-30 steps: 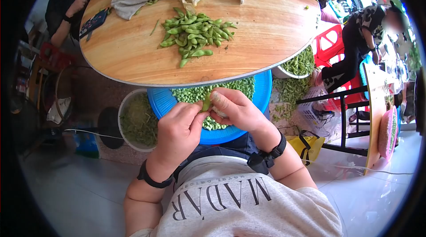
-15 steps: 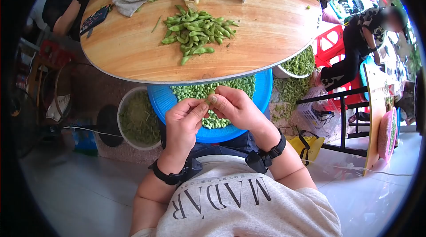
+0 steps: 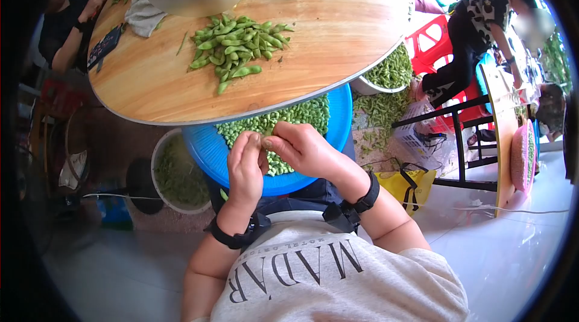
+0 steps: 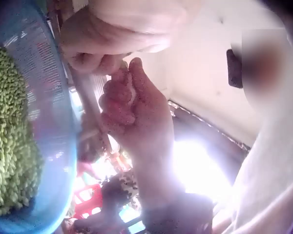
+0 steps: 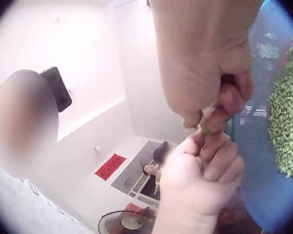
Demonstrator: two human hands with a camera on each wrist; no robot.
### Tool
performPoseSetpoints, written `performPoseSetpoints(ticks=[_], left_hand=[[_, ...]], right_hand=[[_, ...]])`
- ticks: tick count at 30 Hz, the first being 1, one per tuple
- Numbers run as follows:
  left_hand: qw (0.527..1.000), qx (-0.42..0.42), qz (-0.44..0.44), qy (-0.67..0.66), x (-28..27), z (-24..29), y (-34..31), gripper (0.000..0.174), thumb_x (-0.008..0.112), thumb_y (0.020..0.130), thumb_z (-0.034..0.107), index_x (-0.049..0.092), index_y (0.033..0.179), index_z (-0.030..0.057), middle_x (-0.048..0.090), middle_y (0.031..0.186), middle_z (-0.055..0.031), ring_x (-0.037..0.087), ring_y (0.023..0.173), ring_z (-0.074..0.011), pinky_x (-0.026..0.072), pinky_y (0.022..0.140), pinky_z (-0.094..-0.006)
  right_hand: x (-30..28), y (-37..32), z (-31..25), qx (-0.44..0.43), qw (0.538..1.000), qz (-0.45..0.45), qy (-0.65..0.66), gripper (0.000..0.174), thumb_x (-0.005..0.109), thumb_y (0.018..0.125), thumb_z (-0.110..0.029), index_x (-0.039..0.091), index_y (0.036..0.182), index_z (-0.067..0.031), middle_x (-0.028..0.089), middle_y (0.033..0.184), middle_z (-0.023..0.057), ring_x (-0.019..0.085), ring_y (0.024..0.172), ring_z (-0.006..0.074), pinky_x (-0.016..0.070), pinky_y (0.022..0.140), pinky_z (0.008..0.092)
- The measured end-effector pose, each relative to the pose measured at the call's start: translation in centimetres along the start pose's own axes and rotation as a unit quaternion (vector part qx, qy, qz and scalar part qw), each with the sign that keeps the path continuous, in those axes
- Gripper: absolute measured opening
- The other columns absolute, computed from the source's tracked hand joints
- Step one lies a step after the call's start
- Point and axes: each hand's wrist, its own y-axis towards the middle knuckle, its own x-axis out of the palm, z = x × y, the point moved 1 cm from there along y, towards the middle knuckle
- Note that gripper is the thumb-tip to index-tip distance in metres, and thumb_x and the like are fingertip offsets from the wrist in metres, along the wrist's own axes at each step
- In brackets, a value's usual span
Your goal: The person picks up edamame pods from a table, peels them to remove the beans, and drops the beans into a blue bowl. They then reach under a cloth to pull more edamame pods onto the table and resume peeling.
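Over the blue basket [image 3: 202, 156], my left hand [image 3: 244, 171] and right hand [image 3: 307, 150] meet at the fingertips. Between them they pinch an edamame pod [image 5: 207, 130], of which only a bit of green shows in the right wrist view; fingers cover the rest. The left wrist view has both hands close together, with the right hand's fingers curled inward. A heap of shelled green beans [image 3: 274, 120] lies in the basket below them. Whole edamame pods [image 3: 232, 44] are piled on the round wooden table [image 3: 325, 38] beyond the hands.
The table's near edge overhangs the basket. A white bucket of empty-looking pods [image 3: 181, 171] stands to the left, and a tub of pods [image 3: 386, 71] to the right. Near it are a white crate [image 3: 425, 135] and a yellow bag [image 3: 401, 189]. Other people sit or stand around.
The head view has shifted, so table and basket appear further left. The green pod, plainly visible between the fingers a second ago, is now mostly covered. My left hand has turned more upright.
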Motion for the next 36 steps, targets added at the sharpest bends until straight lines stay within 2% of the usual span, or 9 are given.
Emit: performPoseSetpoints(ticks=[3,4,7,11,13,20,25,31,36], left_hand=[[0.989,-0.102,-0.077,-0.068,-1.4,0.7,0.9,0.020,0.042,0.093,0.017,0.051,0.079,0.0051,0.045,0.056,0.0010,0.037,0.042,-0.0038,0.0279,0.038,-0.0182],[0.982,-0.135,-0.109,-0.073,-1.8,0.9,0.9,0.020,0.042,0.092,0.017,0.052,0.080,0.0049,0.047,0.057,0.0001,0.039,0.042,-0.0041,0.0291,0.038,-0.0177],[0.990,-0.098,-0.097,0.037,-1.6,0.6,0.4,0.018,0.045,0.092,0.018,0.053,0.083,0.0046,0.053,0.060,-0.0037,0.044,0.041,-0.0070,0.0305,0.035,-0.0177],[0.980,0.032,-0.080,0.178,-1.4,0.1,0.1,0.018,0.045,0.091,0.015,0.053,0.081,0.0027,0.057,0.063,-0.0055,0.048,0.042,-0.0077,0.0337,0.038,-0.0180],[0.980,0.013,-0.069,0.184,-1.4,0.3,0.0,0.017,0.045,0.091,0.013,0.053,0.080,0.0026,0.058,0.063,-0.0055,0.049,0.043,-0.0077,0.0338,0.039,-0.0180],[0.972,-0.010,-0.084,0.220,-1.4,0.3,0.2,0.015,0.046,0.089,0.007,0.053,0.078,0.0006,0.058,0.062,-0.0058,0.052,0.045,-0.0084,0.0382,0.041,-0.0213],[0.931,0.017,-0.093,0.351,-1.1,0.4,0.2,0.011,0.047,0.088,0.005,0.053,0.081,-0.0002,0.059,0.064,-0.0069,0.048,0.043,-0.0062,0.0348,0.039,-0.0189],[0.972,-0.074,-0.071,0.210,-1.3,-1.2,0.7,0.010,0.051,0.085,0.003,0.057,0.090,-0.0036,0.062,0.069,-0.0080,0.050,0.045,-0.0078,0.0339,0.040,-0.0179],[0.968,-0.090,-0.040,0.230,-1.8,-1.5,1.2,0.009,0.053,0.083,0.002,0.059,0.086,-0.0039,0.062,0.070,-0.0080,0.051,0.046,-0.0071,0.0328,0.040,-0.0173]], right_hand=[[-0.5,-0.2,0.9,0.022,0.996,-0.058,0.058,0.027,0.056,0.086,-0.020,0.050,0.072,0.0023,0.047,0.055,0.0150,0.045,0.048,0.0218,0.0382,0.047,0.0340],[-0.5,-0.4,1.5,0.071,0.984,-0.080,0.139,0.028,0.054,0.088,-0.023,0.054,0.073,0.0012,0.047,0.054,0.0071,0.044,0.051,0.0126,0.0373,0.047,0.0299],[-1.4,-0.3,2.8,0.196,0.907,-0.146,0.342,0.030,0.051,0.090,-0.027,0.058,0.078,-0.0006,0.048,0.057,-0.0005,0.044,0.053,0.0080,0.0367,0.047,0.0238],[-0.7,0.6,2.3,0.099,0.982,-0.056,0.151,0.027,0.062,0.083,-0.025,0.057,0.086,0.0012,0.051,0.062,-0.0003,0.046,0.055,0.0064,0.0379,0.052,0.0196],[-0.3,0.9,2.7,0.132,0.962,-0.099,0.219,0.023,0.070,0.074,-0.011,0.057,0.088,0.0005,0.060,0.071,0.0028,0.055,0.068,0.0074,0.0445,0.060,0.0232],[-0.4,0.4,3.0,0.138,0.940,-0.133,0.283,0.021,0.068,0.072,-0.008,0.053,0.086,-0.0010,0.060,0.071,0.0027,0.055,0.067,0.0087,0.0443,0.058,0.0236],[-0.5,0.4,3.7,0.113,0.976,-0.110,0.150,0.022,0.060,0.067,-0.004,0.055,0.088,0.0003,0.062,0.067,0.0066,0.058,0.062,0.0108,0.0462,0.057,0.0246],[-0.2,0.6,5.3,0.040,0.999,-0.001,0.038,0.024,0.059,0.065,-0.009,0.061,0.087,0.0008,0.059,0.060,0.0103,0.055,0.049,0.0143,0.0460,0.052,0.0288],[-0.2,1.0,6.2,0.132,0.991,-0.008,0.000,0.023,0.058,0.067,-0.011,0.063,0.086,0.0012,0.052,0.051,0.0069,0.054,0.049,0.0112,0.0439,0.047,0.0285]])
